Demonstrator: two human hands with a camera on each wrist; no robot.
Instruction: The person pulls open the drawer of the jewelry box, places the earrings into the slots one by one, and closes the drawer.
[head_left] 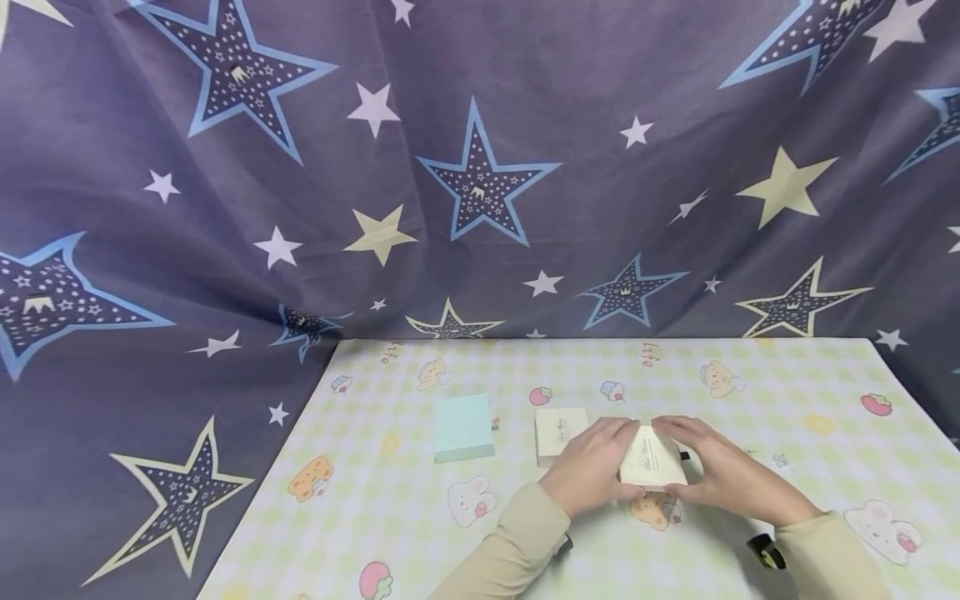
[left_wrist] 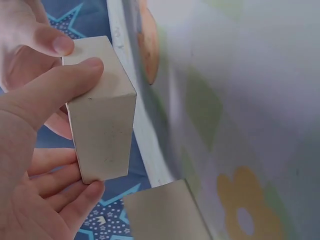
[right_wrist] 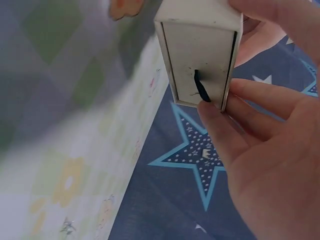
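Observation:
Both hands hold a small cream-white drawer box [head_left: 651, 460] with dark script on its top face, tilted up over the right half of the table. My left hand [head_left: 588, 468] grips its left side, the thumb on the near face and fingers around the far edge. My right hand [head_left: 723, 473] grips the opposite side the same way. A short black ribbon tab [right_wrist: 201, 86] sticks out of the box's right end, near a right fingertip. In the left wrist view the plain closed end of the held box [left_wrist: 102, 135] faces the camera.
Just left of the hands a second cream-white box [head_left: 553, 427] with script lies on the table. Farther left lies a turquoise box [head_left: 465, 427] with a small brownish tab. A checked cartoon cloth [head_left: 405, 517] covers the table; a starry dark curtain [head_left: 525, 275] hangs behind.

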